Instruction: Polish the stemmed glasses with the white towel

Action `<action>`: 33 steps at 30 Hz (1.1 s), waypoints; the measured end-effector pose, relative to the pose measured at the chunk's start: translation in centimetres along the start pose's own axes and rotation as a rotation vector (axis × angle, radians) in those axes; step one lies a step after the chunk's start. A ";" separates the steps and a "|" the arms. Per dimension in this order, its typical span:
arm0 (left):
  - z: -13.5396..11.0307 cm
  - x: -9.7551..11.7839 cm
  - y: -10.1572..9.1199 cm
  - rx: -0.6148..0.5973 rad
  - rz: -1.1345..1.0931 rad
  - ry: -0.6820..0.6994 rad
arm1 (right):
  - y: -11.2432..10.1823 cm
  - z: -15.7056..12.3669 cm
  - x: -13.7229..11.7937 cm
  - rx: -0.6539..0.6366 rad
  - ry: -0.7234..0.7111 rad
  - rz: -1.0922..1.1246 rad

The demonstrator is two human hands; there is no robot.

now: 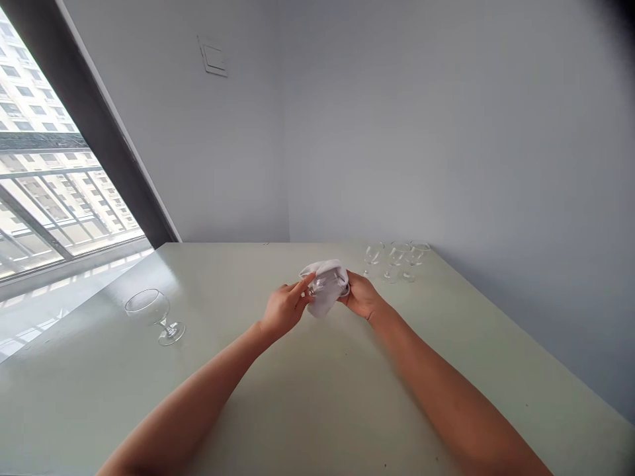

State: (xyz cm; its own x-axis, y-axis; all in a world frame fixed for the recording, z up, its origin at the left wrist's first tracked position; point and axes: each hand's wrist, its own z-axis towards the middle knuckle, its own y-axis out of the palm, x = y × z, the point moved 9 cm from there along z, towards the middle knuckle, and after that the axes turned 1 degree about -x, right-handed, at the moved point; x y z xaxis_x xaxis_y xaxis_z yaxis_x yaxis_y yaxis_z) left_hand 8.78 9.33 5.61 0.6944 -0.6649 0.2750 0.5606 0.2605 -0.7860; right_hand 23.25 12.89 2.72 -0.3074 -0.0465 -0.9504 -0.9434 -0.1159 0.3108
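Note:
Above the middle of the table, a clear stemmed glass [327, 283] lies on its side, partly wrapped in a white cloth [322, 309]. My left hand [286, 308] has its fingers closed at the glass's foot end, by the cloth's left edge. On the other side, my right hand [360, 295] grips the bowl end together with the cloth; most of its fingers are hidden behind them. Cloth covers the upper side of the bowl and also hangs below it.
A stemmed glass [171, 333] stands at the left of the pale, glossy table [297, 410]. Several more stemmed glasses [415, 254] stand together at the far right, near the grey wall [446, 132]. A window [49, 152] is at the left.

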 end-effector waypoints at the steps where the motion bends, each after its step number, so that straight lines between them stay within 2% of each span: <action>1: 0.0 -0.3 0.0 0.008 -0.031 -0.043 | 0.0 0.0 0.5 0.037 0.030 0.082; 3: -0.1 -0.7 0.1 0.014 -0.092 -0.111 | 0.3 -0.1 1.4 0.084 0.080 0.212; 9: -0.6 -1.8 0.9 0.058 -0.353 -0.310 | 1.9 -0.9 1.6 0.086 -0.012 0.272; 14: -0.7 -1.9 1.1 0.138 -0.501 -0.371 | 2.9 -1.7 1.9 0.090 -0.129 0.138; 20: -1.3 -1.4 0.6 0.329 -0.500 -0.370 | 3.8 -3.0 1.8 0.128 -0.195 -0.088; 26: -2.0 -0.6 -0.5 0.430 -0.491 -0.390 | 5.5 -3.7 2.0 0.012 -0.228 -0.154; 29: -2.0 0.0 -0.8 0.414 -0.496 -0.365 | 6.0 -3.5 2.6 -0.074 -0.203 -0.075; 33: -1.7 0.4 0.2 0.285 -0.614 -0.355 | 6.3 -3.0 3.6 -0.174 -0.100 0.096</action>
State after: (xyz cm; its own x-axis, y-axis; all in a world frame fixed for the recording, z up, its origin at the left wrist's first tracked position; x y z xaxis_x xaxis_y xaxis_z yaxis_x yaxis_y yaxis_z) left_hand 8.40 7.94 4.61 0.2963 -0.4966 0.8158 0.9543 0.1192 -0.2740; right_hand 16.58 9.03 1.31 -0.4136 0.0325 -0.9099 -0.8763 -0.2855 0.3881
